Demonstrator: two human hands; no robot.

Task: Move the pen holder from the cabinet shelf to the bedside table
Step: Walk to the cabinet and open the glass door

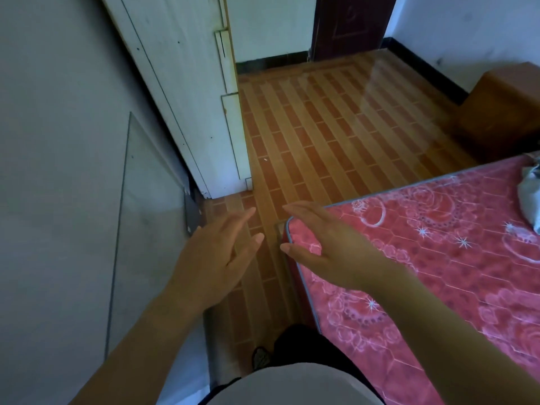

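No pen holder shows in the head view. My left hand (217, 255) and my right hand (327, 247) are both held out in front of me, fingers spread and palms down, holding nothing. They hover over the narrow strip of floor between a pale wall on the left and the corner of a bed. A brown wooden bedside table (502, 112) stands at the far right beyond the bed. A white cabinet (187, 97) with its door edge facing me rises at the upper left; its shelves are hidden.
A bed with a red floral mattress (438, 258) fills the right side, with a pale bundle of cloth (530, 194) on it. Striped orange floor tiles (336, 127) run ahead to a dark door (350, 24). A glass pane (146, 214) leans on the left wall.
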